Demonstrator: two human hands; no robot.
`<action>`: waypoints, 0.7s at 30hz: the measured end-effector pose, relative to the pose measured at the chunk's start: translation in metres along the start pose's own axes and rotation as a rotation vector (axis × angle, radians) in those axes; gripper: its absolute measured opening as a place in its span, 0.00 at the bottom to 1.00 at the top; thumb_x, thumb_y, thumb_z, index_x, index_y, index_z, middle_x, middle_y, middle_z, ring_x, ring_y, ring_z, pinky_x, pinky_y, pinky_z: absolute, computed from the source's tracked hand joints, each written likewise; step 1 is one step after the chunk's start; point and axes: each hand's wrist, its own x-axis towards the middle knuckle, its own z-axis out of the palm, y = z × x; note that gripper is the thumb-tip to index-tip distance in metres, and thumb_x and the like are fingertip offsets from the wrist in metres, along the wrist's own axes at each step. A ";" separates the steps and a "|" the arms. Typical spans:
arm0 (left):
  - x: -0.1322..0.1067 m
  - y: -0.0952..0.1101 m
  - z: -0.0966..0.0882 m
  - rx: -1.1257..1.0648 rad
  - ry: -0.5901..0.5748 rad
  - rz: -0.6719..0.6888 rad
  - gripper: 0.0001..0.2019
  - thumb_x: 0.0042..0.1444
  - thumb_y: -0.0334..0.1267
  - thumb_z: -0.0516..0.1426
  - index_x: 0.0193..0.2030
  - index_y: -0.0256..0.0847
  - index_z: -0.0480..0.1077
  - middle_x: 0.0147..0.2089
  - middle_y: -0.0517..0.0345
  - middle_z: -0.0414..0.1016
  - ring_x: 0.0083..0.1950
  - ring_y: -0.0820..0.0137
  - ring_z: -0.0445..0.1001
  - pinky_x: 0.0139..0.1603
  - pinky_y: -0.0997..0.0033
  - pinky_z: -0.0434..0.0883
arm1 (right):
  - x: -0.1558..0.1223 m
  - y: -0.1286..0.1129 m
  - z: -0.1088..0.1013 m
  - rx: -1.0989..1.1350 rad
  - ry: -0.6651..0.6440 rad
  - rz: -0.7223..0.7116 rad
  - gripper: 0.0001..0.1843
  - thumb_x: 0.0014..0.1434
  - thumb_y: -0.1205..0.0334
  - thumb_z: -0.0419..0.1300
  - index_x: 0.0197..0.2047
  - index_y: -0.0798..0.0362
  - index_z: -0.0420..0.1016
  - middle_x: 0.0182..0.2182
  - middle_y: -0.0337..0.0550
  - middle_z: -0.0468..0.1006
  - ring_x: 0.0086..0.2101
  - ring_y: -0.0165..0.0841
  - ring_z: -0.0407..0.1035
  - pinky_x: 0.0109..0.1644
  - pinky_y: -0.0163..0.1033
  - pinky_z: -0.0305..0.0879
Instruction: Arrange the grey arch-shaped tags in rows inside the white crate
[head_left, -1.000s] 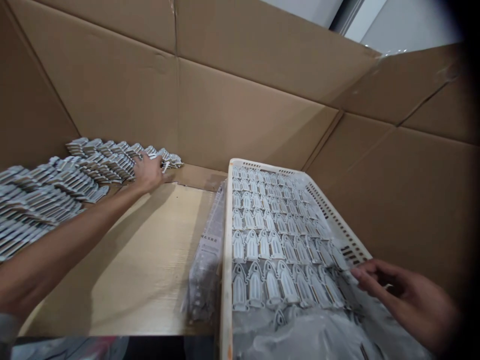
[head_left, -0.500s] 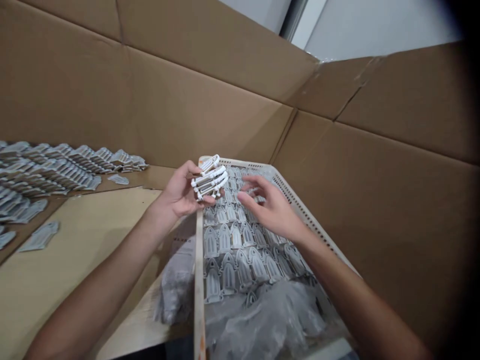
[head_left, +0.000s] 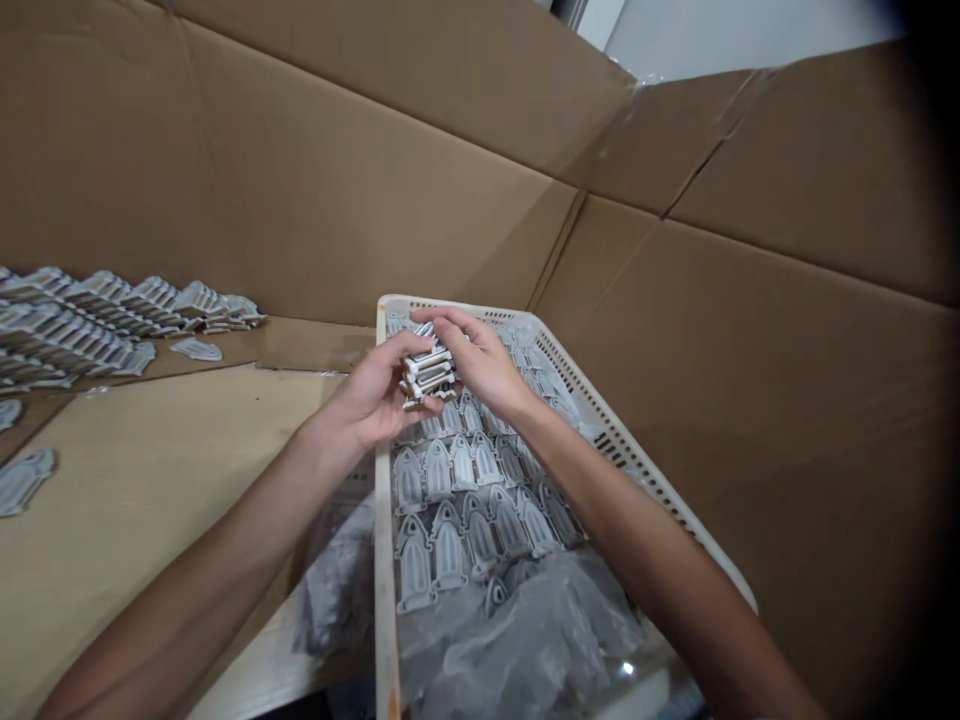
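A small stack of white, arch-shaped flat pieces [head_left: 430, 376] is gripped between my two hands, above the far part of a white plastic basket. My left hand [head_left: 375, 392] closes on the stack from the left, thumb on top and fingers beneath. From the right, my right hand [head_left: 484, 362] wraps its fingers over the stack's top and far side. Below, rows of similar grey-white pieces [head_left: 448, 545] stand in the basket [head_left: 385, 580]. What the pieces are is not clear.
Clear plastic film [head_left: 540, 640] lies crumpled in the basket's near end. Stacked rows of like pieces [head_left: 75, 335] fill the far left, with a loose piece [head_left: 196, 349] and another single piece [head_left: 26, 480] on the table [head_left: 187, 440]. Cardboard walls [head_left: 360, 180] rise behind and at right.
My right hand has moved left from above the basket and closed on the stack. My left hand still holds it. The camera view has shifted slightly.
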 end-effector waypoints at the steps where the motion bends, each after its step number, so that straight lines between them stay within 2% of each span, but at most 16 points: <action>1: 0.000 -0.001 0.001 0.001 0.002 0.008 0.10 0.48 0.32 0.66 0.38 0.37 0.74 0.28 0.56 0.76 0.27 0.69 0.77 0.17 0.79 0.67 | 0.000 0.002 0.000 -0.012 0.025 -0.011 0.17 0.74 0.47 0.54 0.55 0.46 0.77 0.38 0.41 0.79 0.37 0.34 0.73 0.36 0.38 0.74; 5: -0.003 -0.002 0.005 0.022 0.022 0.044 0.13 0.47 0.22 0.66 0.39 0.36 0.74 0.30 0.59 0.76 0.26 0.74 0.75 0.18 0.81 0.67 | -0.001 0.002 -0.002 -0.048 0.062 -0.016 0.23 0.72 0.39 0.56 0.61 0.43 0.73 0.46 0.42 0.81 0.42 0.37 0.75 0.40 0.41 0.77; 8: -0.006 -0.001 0.010 0.081 0.022 0.033 0.12 0.47 0.22 0.64 0.39 0.34 0.75 0.32 0.55 0.77 0.29 0.69 0.79 0.17 0.80 0.68 | -0.002 -0.009 -0.014 -0.059 0.089 -0.053 0.29 0.71 0.36 0.57 0.68 0.41 0.66 0.57 0.46 0.78 0.53 0.42 0.74 0.49 0.47 0.78; 12: -0.008 0.002 0.013 0.173 0.041 0.004 0.11 0.48 0.23 0.63 0.41 0.31 0.76 0.37 0.46 0.80 0.32 0.65 0.81 0.16 0.81 0.68 | -0.017 -0.030 -0.047 -0.035 0.272 -0.136 0.27 0.73 0.45 0.58 0.70 0.39 0.59 0.65 0.47 0.71 0.63 0.43 0.69 0.57 0.50 0.77; 14: -0.008 0.003 0.012 0.207 0.059 0.014 0.14 0.47 0.24 0.63 0.43 0.31 0.76 0.38 0.45 0.80 0.30 0.66 0.80 0.16 0.80 0.69 | -0.036 -0.037 -0.067 -0.031 0.305 -0.102 0.28 0.73 0.51 0.58 0.71 0.35 0.54 0.65 0.46 0.71 0.61 0.43 0.71 0.56 0.50 0.77; 16: -0.008 0.005 0.010 0.236 0.084 0.029 0.17 0.45 0.25 0.65 0.44 0.30 0.76 0.37 0.43 0.81 0.28 0.66 0.79 0.16 0.79 0.71 | -0.061 -0.039 -0.087 -0.084 0.291 -0.040 0.31 0.72 0.55 0.59 0.72 0.33 0.52 0.63 0.46 0.73 0.55 0.42 0.75 0.53 0.51 0.77; 18: -0.009 0.007 0.010 0.256 0.104 0.040 0.18 0.43 0.26 0.67 0.44 0.29 0.76 0.36 0.43 0.81 0.26 0.67 0.78 0.16 0.78 0.72 | -0.089 -0.034 -0.105 -0.206 0.264 0.048 0.29 0.70 0.58 0.59 0.71 0.37 0.57 0.57 0.47 0.77 0.48 0.40 0.77 0.50 0.49 0.77; 21: -0.012 0.008 0.012 0.260 0.121 0.058 0.16 0.43 0.26 0.67 0.42 0.30 0.77 0.38 0.43 0.81 0.28 0.65 0.80 0.16 0.79 0.71 | -0.128 -0.019 -0.129 -0.469 0.205 0.229 0.18 0.69 0.56 0.59 0.60 0.49 0.73 0.49 0.48 0.81 0.45 0.42 0.77 0.52 0.50 0.75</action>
